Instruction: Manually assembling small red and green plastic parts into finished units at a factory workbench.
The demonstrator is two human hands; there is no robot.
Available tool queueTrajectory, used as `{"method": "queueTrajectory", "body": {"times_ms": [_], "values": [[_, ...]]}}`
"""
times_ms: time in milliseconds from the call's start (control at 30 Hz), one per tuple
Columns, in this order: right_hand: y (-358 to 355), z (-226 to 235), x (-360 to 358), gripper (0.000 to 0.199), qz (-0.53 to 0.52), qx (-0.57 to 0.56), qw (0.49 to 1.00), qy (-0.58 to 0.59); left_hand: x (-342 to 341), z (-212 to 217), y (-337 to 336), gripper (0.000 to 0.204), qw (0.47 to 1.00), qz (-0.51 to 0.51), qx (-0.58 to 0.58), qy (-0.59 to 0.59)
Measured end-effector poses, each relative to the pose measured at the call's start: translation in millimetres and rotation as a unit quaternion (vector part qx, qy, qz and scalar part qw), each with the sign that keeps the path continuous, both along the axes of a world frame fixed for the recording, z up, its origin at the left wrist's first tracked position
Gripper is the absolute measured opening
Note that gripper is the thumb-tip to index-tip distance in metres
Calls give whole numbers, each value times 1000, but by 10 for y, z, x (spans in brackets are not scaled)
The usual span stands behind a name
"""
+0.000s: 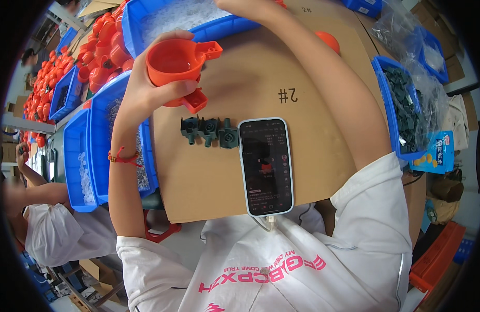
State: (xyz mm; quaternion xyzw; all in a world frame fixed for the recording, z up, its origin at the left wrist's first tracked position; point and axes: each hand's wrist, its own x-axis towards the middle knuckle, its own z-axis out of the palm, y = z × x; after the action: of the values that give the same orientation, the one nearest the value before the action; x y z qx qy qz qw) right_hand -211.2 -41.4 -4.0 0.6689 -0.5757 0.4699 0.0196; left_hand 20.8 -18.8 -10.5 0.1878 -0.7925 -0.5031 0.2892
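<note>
My left hand (140,92) is wrapped round an orange plastic cup-shaped part (175,60) with a short square-ended spout. A second orange piece (194,101) shows beneath it, under my thumb. My right forearm (323,67) stretches up and across to the far edge, over the blue bin (211,34) of clear small plastic pieces (169,23). Only the edge of my right hand (230,4) shows; its fingers are cut off by the frame. On the cardboard below my left hand lie three dark green plastic fittings (208,130) in a row, beside a phone (266,166).
Blue bins of metal screws (114,109) and white small parts (85,182) stand at left, near an orange pile (102,54). An orange round part (328,41) lies beyond my right forearm. At right, a blue bin holds dark green parts (404,104). Another person (63,223) sits at left.
</note>
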Motion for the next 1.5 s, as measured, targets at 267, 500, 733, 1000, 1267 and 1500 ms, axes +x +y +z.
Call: {"method": "queueTrajectory", "body": {"times_ms": [267,500,733,1000,1267,1500], "values": [[965,135,282,14,178,108,961,-182,-67,62,197,71,995,-98,34,5],[1136,-156,292,11,187,114,946,-240,-106,30,299,72,985,-142,64,-77],[1201,-274,58,13,184,118,893,-394,-164,-118,232,68,994,-76,-80,-20],[1289,-353,-55,11,331,223,756,-518,-181,-188,189,69,986,-19,-161,25],[1347,-404,-39,11,387,246,724,-515,-167,-92,235,67,986,-29,-161,2],[1332,-374,-10,11,324,263,765,-491,-160,-138,260,66,983,-32,-182,13]]}}
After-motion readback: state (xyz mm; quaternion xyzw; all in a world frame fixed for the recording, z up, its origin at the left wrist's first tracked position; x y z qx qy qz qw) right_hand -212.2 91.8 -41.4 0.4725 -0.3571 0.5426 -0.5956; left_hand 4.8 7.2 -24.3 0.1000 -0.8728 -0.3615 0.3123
